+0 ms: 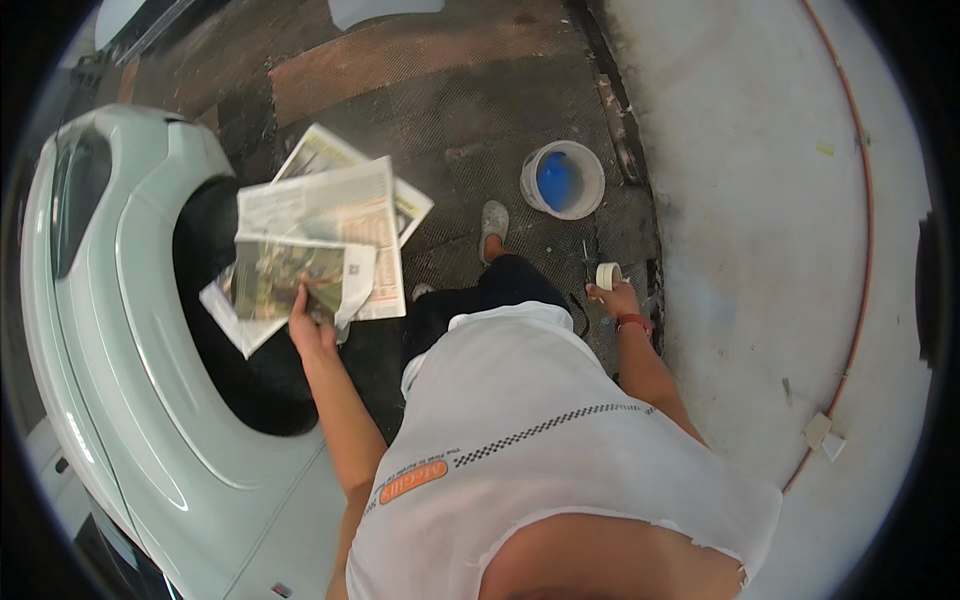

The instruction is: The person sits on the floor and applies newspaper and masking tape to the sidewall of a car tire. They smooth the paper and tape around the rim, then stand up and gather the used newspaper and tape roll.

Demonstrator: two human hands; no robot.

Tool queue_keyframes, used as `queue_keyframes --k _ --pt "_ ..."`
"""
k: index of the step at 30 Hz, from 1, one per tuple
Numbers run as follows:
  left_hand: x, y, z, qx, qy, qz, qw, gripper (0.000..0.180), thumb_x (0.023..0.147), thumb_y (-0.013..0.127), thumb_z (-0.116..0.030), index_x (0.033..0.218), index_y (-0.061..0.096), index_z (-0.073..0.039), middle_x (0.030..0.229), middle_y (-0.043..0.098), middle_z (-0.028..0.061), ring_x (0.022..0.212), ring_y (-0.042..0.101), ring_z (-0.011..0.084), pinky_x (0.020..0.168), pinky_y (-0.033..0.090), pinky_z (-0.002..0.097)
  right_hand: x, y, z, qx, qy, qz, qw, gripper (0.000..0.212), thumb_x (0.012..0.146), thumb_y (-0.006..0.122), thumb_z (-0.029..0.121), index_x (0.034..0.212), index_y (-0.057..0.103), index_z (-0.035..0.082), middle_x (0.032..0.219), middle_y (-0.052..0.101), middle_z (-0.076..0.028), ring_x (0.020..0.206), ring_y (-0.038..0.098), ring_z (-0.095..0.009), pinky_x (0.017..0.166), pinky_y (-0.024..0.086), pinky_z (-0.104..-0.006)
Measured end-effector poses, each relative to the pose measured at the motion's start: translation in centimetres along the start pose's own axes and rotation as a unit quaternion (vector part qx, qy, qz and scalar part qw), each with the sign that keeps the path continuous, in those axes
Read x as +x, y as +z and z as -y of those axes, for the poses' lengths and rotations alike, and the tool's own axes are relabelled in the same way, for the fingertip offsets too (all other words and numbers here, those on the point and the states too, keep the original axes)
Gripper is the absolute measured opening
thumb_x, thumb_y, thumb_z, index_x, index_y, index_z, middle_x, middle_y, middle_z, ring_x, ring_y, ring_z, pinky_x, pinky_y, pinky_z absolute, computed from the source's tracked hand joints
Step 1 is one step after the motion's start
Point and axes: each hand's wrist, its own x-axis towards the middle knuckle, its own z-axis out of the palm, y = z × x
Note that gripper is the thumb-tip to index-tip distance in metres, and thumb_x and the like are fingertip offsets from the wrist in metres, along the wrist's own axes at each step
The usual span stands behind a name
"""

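Observation:
My left hand [312, 322] is closed on several loose newspaper sheets [330, 220], which fan out in front of the car's wheel opening. One sheet carries a dark green and brown picture, and my fingers lie across it. On the right, my right hand [618, 297] grips a roll of cream masking tape [607, 275] by its lower edge, low beside the wall. A red band circles that wrist. Part of the left hand's grip is hidden by the paper.
A pale car body [130, 290] with an open wheel arch [240, 370] stands close on the left. Ahead is a white bucket [590, 182] with something blue inside. A whitish wall [740, 220] with an orange-brown hose [862, 200] runs along the right. Dark textured flooring [440, 110] lies between.

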Motion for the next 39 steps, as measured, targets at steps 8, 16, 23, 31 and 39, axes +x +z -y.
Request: queue_keyframes --k 8,16,23,31,39 --pt "-14.4 -7.8 8.5 -0.023 0.008 -0.113 0.993 0.036 0.106 0.061 -0.016 0.136 0.06 0.004 0.142 0.064 0.0169 0.131 0.062 0.0326 0.113 0.05 0.0498 3.7 -13.3 -9.2 0.004 -0.056 0.005 0.998 0.072 0.072 0.085 0.06 0.102 0.078 -0.006 0.093 0.077 -0.024 0.091 0.077 -0.037 0.086 0.057 -0.0444" --pt "-11.6 -7.4 7.0 -0.027 -0.005 -0.085 0.996 0.037 0.106 0.061 -0.016 0.138 0.06 0.004 0.141 0.064 0.0165 0.129 0.063 0.0322 0.113 0.05 0.0488 0.8 -14.8 -6.2 0.003 -0.068 -0.047 0.997 0.066 0.071 0.087 0.058 0.095 0.08 -0.003 0.089 0.077 -0.02 0.086 0.077 -0.034 0.081 0.057 -0.0422" --pt "-9.1 -10.3 6.1 -0.053 -0.028 -0.06 0.996 0.036 0.105 0.063 -0.013 0.137 0.06 0.003 0.138 0.066 0.0162 0.128 0.064 0.0315 0.112 0.051 0.0466 -10.5 -9.8 -9.2 -0.052 -0.006 0.023 0.998 0.055 0.072 0.089 0.052 0.091 0.081 0.002 0.084 0.077 -0.018 0.082 0.077 -0.032 0.078 0.057 -0.0414" --pt "-9.2 -9.2 4.5 -0.061 -0.044 -0.069 0.995 0.033 0.105 0.061 -0.013 0.134 0.062 0.003 0.138 0.066 0.0167 0.127 0.064 0.0329 0.111 0.052 0.0487 -16.6 -11.7 -16.1 -0.063 0.062 0.062 0.994 0.068 0.071 0.087 0.057 0.093 0.078 -0.006 0.088 0.077 -0.025 0.088 0.077 -0.038 0.084 0.057 -0.0449" --pt "-9.3 -7.0 3.6 -0.064 -0.045 -0.144 0.987 0.031 0.106 0.061 -0.014 0.131 0.063 0.005 0.131 0.068 0.0171 0.12 0.066 0.033 0.105 0.054 0.046 -18.2 -17.3 -11.7 -0.098 0.04 0.001 0.994 0.062 0.074 0.085 0.056 0.094 0.08 -0.003 0.089 0.077 -0.023 0.088 0.077 -0.037 0.082 0.057 -0.0458"
